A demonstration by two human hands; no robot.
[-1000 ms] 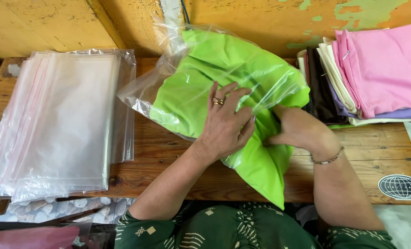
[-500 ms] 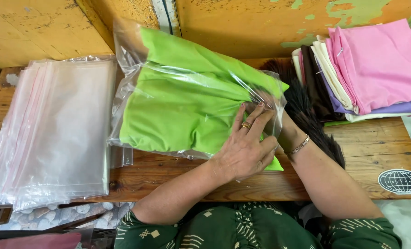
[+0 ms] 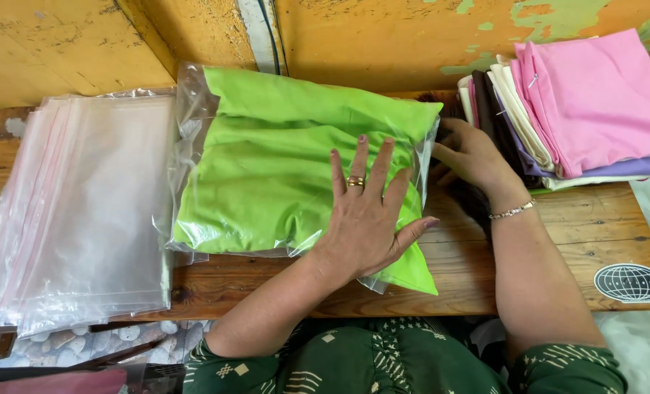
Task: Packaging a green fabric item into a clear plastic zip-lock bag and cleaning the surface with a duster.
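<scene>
Lime-green folded cloth (image 3: pixel 267 168) lies inside a clear plastic bag (image 3: pixel 194 146) on the wooden table (image 3: pixel 573 241), between a stack of empty clear bags (image 3: pixel 77 211) and a pile of folded cloths (image 3: pixel 587 102). Left hand (image 3: pixel 365 219) presses flat on the bag, fingers spread open. Right hand (image 3: pixel 471 157) touches the bag's right edge, fingers loosely extended and gripping nothing.

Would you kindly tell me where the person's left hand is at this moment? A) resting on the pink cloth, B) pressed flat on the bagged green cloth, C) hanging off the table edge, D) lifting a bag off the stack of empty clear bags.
B: the left hand lies palm down, fingers spread, on the green cloth in its clear bag, well apart from the empty bags.
</scene>
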